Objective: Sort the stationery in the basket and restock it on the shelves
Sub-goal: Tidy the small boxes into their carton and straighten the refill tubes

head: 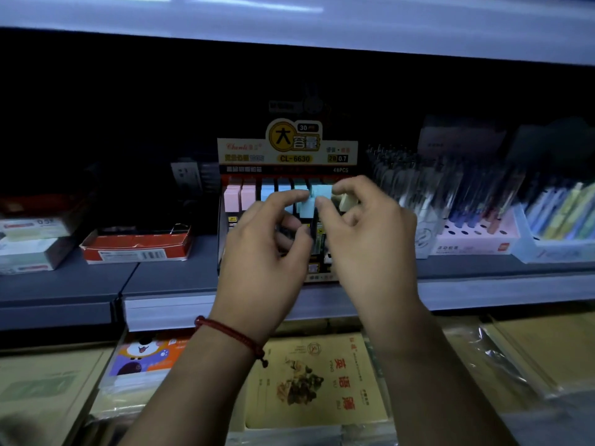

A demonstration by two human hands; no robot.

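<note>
The left hand [267, 239] and right hand [363, 230] hide the lower front of the display box [286, 156]. Both pinch one blue case [318, 192]. Two pink cases [240, 196] show.

head cam | faces forward, slightly down | close to shelf [167, 278] | 1 view

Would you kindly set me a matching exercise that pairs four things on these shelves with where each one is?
Things:
1. red carton
2. pink pen stand
3. yellow exercise book
4. blue case

Places:
A. one level below the display box
B. pinched by the right hand
C. right of the display box
D. left of the display box

Pairs: 1-D, 2-C, 3-A, 4-B
</note>
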